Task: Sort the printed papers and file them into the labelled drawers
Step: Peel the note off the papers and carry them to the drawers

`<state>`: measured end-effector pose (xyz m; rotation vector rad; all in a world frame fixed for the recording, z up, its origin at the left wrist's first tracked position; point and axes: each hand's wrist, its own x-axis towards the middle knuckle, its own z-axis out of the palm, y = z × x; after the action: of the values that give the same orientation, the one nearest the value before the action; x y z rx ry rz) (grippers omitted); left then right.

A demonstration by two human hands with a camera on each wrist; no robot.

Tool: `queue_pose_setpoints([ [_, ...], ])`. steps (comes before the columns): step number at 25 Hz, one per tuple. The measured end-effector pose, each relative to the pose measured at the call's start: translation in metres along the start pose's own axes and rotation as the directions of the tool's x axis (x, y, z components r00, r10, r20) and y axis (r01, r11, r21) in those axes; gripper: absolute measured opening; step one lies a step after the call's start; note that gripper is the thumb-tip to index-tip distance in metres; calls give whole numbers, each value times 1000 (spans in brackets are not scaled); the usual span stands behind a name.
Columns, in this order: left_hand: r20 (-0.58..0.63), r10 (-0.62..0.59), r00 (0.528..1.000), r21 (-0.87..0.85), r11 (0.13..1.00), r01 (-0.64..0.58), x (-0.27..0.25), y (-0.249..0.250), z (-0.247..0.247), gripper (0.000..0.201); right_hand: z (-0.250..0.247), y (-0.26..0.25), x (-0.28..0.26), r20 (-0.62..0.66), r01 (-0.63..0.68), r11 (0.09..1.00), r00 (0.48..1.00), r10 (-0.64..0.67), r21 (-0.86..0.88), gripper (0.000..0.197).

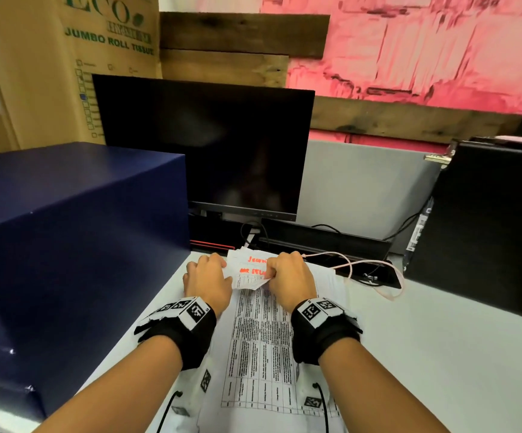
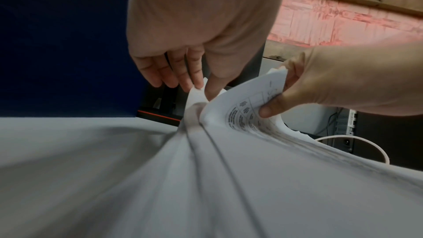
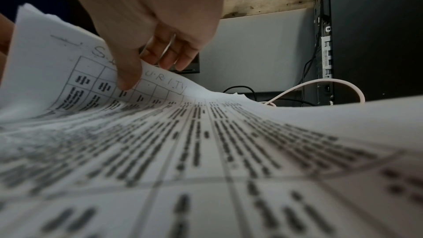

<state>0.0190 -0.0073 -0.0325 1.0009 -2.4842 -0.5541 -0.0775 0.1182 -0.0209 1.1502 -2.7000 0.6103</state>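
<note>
The right hand (image 1: 289,276) pinches the far edges of the upper sheets of the printed papers (image 1: 259,342), thumb on top, curling them up and back, probably to read the headings beneath. Just left of that pinch, the left hand (image 1: 205,281) nips a few sheet corners between thumb and fingertip, likely to separate them. The stack lies flat on the pale desk (image 1: 440,339) under both wrists. Beyond the grip stands a dark monitor (image 1: 203,145); to its left a navy box (image 1: 66,229); no labelled drawers show.

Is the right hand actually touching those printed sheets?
Touching. The right wrist view shows the right hand with its thumb pressed on the lifted printed sheets, fingers curled behind the far edge.
</note>
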Motion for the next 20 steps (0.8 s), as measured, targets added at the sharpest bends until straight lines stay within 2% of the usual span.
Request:
queue_pose_setpoints([
  [3,-78,6,997,-29,1000,-9,-1,3,2,31,4,5,1,3,-2,999,1000,2,33,9],
  [6,-122,26,992,-2,1000,-26,-2,1,1,16,7,5,1,-1,-21,996,1000,21,86,5],
  [9,-132,54,990,44,998,-49,1,0,0,13,5,4,0,35,-25,994,999,21,108,14],
  [15,-107,53,993,66,997,-47,2,0,5,21,-2,2,-8,20,98,994,995,-99,43,25],
  [17,-89,48,995,-29,998,-51,0,-1,6,20,-3,1,-10,0,130,991,992,-130,42,24],
  [20,-7,-13,1000,-283,959,11,-2,-1,6,16,-1,1,-7,11,89,996,996,-90,24,19],
])
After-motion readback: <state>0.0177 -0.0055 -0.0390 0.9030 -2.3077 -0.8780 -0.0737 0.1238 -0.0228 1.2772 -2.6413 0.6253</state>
